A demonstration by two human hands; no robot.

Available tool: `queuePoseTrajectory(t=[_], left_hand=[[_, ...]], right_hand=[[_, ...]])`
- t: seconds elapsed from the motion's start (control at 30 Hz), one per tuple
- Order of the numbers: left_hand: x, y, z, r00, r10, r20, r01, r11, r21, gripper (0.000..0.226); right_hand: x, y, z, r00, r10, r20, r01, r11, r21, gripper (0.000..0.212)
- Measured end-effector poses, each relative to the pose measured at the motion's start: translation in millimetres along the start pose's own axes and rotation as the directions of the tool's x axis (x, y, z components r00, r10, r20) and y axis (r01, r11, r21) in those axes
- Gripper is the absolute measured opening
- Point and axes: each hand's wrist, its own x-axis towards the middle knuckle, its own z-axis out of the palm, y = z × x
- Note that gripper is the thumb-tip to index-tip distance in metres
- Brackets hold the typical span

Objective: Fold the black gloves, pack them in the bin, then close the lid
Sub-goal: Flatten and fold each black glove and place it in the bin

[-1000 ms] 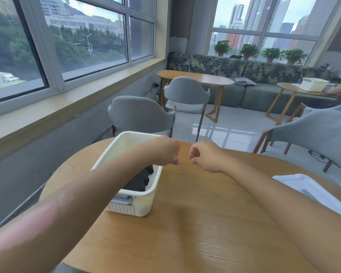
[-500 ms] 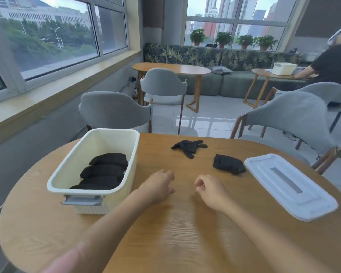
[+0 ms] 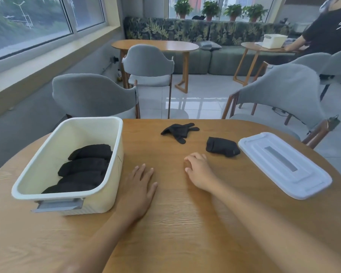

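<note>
We laid our left hand (image 3: 140,186) flat on the table (image 3: 185,223), fingers straight, holding nothing. Our right hand (image 3: 198,170) rested loosely curled, also empty. Four folded gloves (image 3: 85,168) sat in the bin (image 3: 114,174). One unfolded glove (image 3: 178,131) and one folded glove (image 3: 221,147) lay beyond our hands, with the lid (image 3: 283,164) to the right.
</note>
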Motion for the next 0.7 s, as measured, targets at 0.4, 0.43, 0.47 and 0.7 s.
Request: queuePoseTrajectory(t=[0.4,0.43,0.47,0.7], left_hand=[[0,-2,4,0.998,0.002,-0.059,-0.002,1.0,-0.007,0.057],[0,-2,4,0.998,0.003,-0.065,-0.003,1.0,-0.004,0.057],[0,-2,5,0.998,0.002,-0.067,-0.002,1.0,-0.003,0.057],[-1,-1,4,0.998,0.008,-0.061,-0.008,1.0,-0.014,0.056]], right_hand=[[94,-61,-2,0.979,-0.199,0.042,0.2,0.908,-0.368,0.043],[102,-63,-2,0.975,-0.215,0.052,0.217,0.885,-0.411,0.04],[111,-64,-1,0.973,-0.221,0.07,0.229,0.863,-0.45,0.038],[151,-64,6,0.957,-0.256,0.135,0.284,0.741,-0.609,0.037]])
